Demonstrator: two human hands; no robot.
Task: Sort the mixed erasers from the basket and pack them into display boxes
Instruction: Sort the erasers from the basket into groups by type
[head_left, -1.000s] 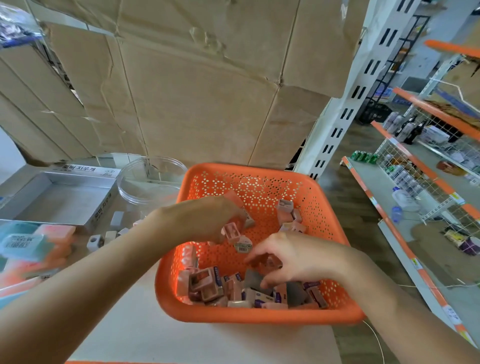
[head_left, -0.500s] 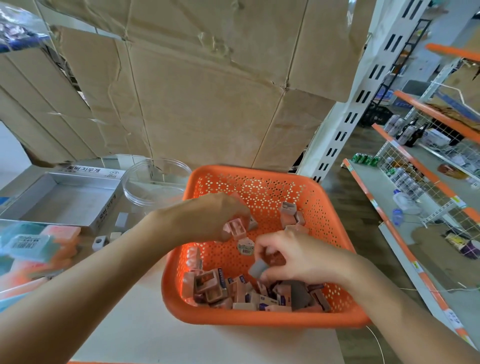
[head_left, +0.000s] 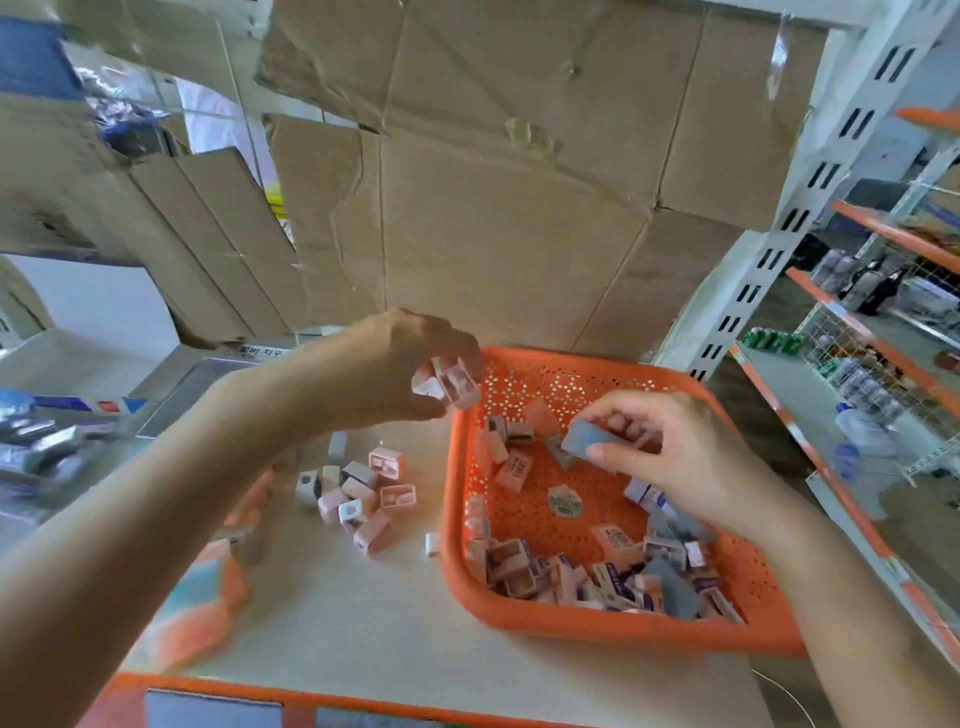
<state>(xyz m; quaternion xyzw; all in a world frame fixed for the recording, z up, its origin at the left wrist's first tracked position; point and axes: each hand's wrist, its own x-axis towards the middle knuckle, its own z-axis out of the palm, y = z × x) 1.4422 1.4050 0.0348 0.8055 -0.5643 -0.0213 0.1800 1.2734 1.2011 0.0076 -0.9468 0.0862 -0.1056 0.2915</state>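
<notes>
An orange perforated basket (head_left: 608, 631) sits on the pale table, holding several pink, white and grey erasers, most heaped at its near side. My left hand (head_left: 384, 369) hovers above the basket's left rim and grips small pink and white erasers (head_left: 452, 384). My right hand (head_left: 670, 457) is over the basket's middle, pinching a flat grey-blue eraser (head_left: 589, 439). A loose cluster of pink and white erasers (head_left: 358, 491) lies on the table left of the basket. A grey display box (head_left: 208, 371) stands behind my left arm, mostly hidden.
Blurred coloured packs (head_left: 192, 608) and grey items (head_left: 47, 447) lie at the left under my forearm. Cardboard sheets (head_left: 493, 234) wall off the back. A white shelf upright (head_left: 769, 249) and stocked orange shelves (head_left: 883, 364) stand at the right. An orange edge (head_left: 311, 699) borders the table front.
Both hands have risen out of the basket: the left carried pink erasers up and left over the rim, the right lifted the grey-blue eraser. My view swung left, revealing the eraser cluster.
</notes>
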